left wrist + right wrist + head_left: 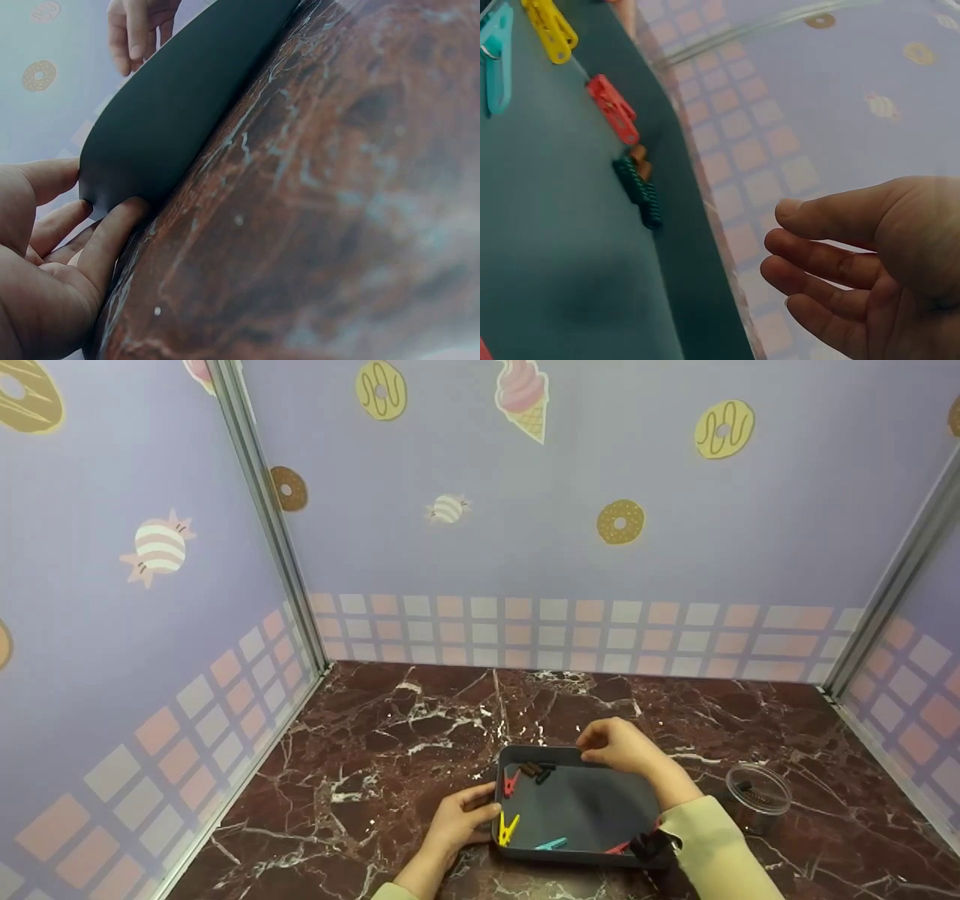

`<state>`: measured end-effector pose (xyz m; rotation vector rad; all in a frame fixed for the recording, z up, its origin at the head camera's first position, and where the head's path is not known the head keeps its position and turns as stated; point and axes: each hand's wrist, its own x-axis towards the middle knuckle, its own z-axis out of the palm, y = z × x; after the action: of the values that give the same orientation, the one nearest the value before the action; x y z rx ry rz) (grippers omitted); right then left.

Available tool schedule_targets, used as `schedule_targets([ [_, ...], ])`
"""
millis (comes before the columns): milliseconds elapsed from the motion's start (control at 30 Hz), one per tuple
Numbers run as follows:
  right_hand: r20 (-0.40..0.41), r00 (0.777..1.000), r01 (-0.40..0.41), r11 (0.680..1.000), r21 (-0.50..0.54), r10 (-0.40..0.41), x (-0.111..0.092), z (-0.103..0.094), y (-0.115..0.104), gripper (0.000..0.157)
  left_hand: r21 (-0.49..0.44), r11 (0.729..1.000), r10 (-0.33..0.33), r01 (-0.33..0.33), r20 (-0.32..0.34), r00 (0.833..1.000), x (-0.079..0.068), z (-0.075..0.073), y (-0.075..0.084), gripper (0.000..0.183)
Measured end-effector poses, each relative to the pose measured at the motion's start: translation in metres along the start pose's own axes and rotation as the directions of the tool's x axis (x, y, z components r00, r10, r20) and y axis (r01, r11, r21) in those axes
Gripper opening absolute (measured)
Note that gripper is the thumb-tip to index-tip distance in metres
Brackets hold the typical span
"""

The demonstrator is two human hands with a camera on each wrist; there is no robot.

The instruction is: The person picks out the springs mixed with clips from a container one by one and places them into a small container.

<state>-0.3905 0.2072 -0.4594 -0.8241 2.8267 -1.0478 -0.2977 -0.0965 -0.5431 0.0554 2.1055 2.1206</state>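
A dark grey rectangular tray (585, 855) lies on the table. My left hand (459, 819) touches its left end wall with extended fingers, also visible in the left wrist view. Above the far rim hovers my right hand (619, 744), fingers loosely bent with nothing between them. Inside the tray, along its edges, are a red clothespin (613, 109), a yellow clothespin (508, 830), a turquoise clothespin (552, 844) and another red clothespin (618, 848), partly hidden. Small ribbed dark and brown cylinders (541, 774) lie together in the far left corner.
A clear round tub (759, 802) with dark and brown pieces inside stands right of the tray, beside my right sleeve (716, 840). The marbled table (390, 780) meets patterned walls (480, 555) at the back and sides.
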Motion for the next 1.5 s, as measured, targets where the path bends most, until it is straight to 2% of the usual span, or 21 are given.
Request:
schedule_targets([
  [267,0.101,0.994,0.037,0.998,-0.057,-0.031,0.018,0.025,-0.013,0.010,-0.004,1.000,-0.006,0.006,0.006,1.000,-0.001,0.000,0.000,0.053],
  [467,0.148,0.988,0.067,0.994,-0.084,-0.054,0.024,0.040,-0.019,0.016,-0.007,1.000,0.022,-0.022,0.022,1.000,-0.003,-0.001,0.001,0.053],
  [833,0.182,0.982,0.067,0.992,-0.109,-0.046,0.031,0.048,-0.020,0.020,-0.006,0.999,0.034,-0.034,0.013,0.999,-0.001,0.000,-0.001,0.052],
  [1033,0.208,0.978,0.031,0.991,-0.131,-0.003,0.033,0.052,-0.022,0.021,-0.002,1.000,0.022,-0.022,0.005,1.000,-0.001,0.000,-0.001,0.052],
  [1233,0.201,0.979,0.005,0.985,-0.175,0.031,0.035,0.056,-0.026,0.022,0.010,1.000,0.029,-0.029,0.002,1.000,-0.001,0.000,-0.001,0.052],
  [1367,0.216,0.976,0.013,0.981,-0.196,0.030,0.035,0.057,-0.027,0.021,0.051,0.997,0.053,-0.053,-0.005,0.999,-0.001,0.000,0.000,0.051],
  [1500,0.246,0.969,0.039,0.971,-0.234,0.020,0.036,0.057,-0.028,0.021,0.045,0.998,0.045,-0.045,0.001,0.999,-0.001,0.000,0.000,0.052],
])
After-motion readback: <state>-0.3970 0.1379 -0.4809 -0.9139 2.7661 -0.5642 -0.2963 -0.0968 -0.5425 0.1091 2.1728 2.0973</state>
